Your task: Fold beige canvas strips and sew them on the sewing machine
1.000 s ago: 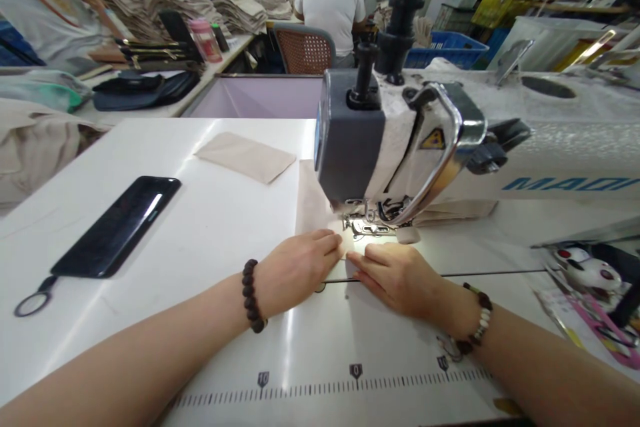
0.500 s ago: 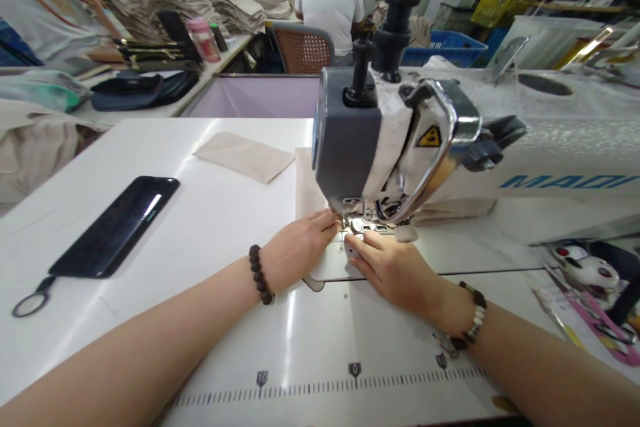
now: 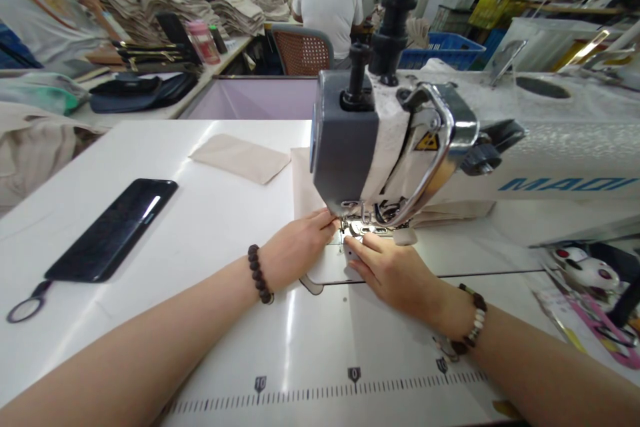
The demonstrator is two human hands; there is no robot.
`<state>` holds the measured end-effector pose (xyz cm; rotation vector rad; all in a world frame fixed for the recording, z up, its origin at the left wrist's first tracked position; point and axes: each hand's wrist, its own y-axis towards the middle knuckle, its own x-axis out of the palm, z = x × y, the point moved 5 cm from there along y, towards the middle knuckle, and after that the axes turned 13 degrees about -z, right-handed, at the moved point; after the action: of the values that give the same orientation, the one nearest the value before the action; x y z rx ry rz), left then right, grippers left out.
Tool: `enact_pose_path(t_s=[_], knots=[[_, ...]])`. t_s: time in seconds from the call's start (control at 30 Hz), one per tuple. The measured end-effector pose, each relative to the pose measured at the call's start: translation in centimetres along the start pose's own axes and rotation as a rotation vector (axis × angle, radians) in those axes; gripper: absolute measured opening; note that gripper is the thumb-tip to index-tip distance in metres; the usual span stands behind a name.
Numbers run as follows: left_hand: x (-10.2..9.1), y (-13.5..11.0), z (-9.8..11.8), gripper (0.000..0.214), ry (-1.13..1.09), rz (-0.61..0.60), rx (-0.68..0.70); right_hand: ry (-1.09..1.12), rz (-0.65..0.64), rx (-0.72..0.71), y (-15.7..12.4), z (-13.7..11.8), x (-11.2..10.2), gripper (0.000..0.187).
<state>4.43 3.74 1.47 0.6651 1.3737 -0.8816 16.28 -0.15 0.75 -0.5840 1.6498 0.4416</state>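
Observation:
A sewing machine head (image 3: pixel 345 140) stands over the white table, its presser foot (image 3: pixel 350 225) lit from above. Part of a beige fabric piece (image 3: pixel 304 180) lies under the head, its near end hidden by my hand. My left hand (image 3: pixel 300 243) rests palm down at the left of the foot, fingers stretched and close together, tips at the fabric's near edge. On the metal plate (image 3: pixel 330 268) just right of the foot lies my right hand (image 3: pixel 395 270), fingers extended and slightly apart. Whether its fingertips touch fabric I cannot tell.
Another beige fabric piece (image 3: pixel 243 157) lies flat at the back left. A black phone (image 3: pixel 113 230) with a ring strap is on the left. More beige fabric (image 3: pixel 453 211) sits behind the machine head. Scissors with pink handles (image 3: pixel 595 323) lie at the right. A person (image 3: pixel 327 3) sits ahead.
Both hands keep almost the same place by the presser foot. The whole view has shifted very slightly; no other clear movement shows.

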Motion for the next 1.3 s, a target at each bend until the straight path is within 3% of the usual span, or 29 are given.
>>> enact_pose_path(t_s=[0.17,0.3,0.47,0.63,1.07,1.3], knots=[[-0.6,-0.1,0.1,0.015,-0.005,-0.008,-0.033,0.019,-0.003,-0.009,-0.1,0.2,0.1,0.026],[-0.7,-1.4,2.1,0.021,-0.001,-0.107,-0.083,0.058,0.030,-0.137,-0.5,0.2,-0.3,0.026],[-0.4,-2.9,5.5,0.014,0.063,-0.197,0.053,0.042,0.066,-0.329,-1.6,-0.3,-1.2,0.034],[-0.8,-3.1,5.8,0.016,-0.050,-0.236,0.087,0.016,0.024,-0.404,-2.4,-0.8,-1.2,0.032],[0.3,-2.6,4.0,0.022,-0.041,-0.172,0.028,-0.018,0.093,-0.306,-1.5,-0.7,-0.9,0.038],[0.1,-1.6,2.2,0.025,-0.037,-0.126,0.051,-0.029,0.020,-0.122,-0.4,0.3,-0.1,0.028]])
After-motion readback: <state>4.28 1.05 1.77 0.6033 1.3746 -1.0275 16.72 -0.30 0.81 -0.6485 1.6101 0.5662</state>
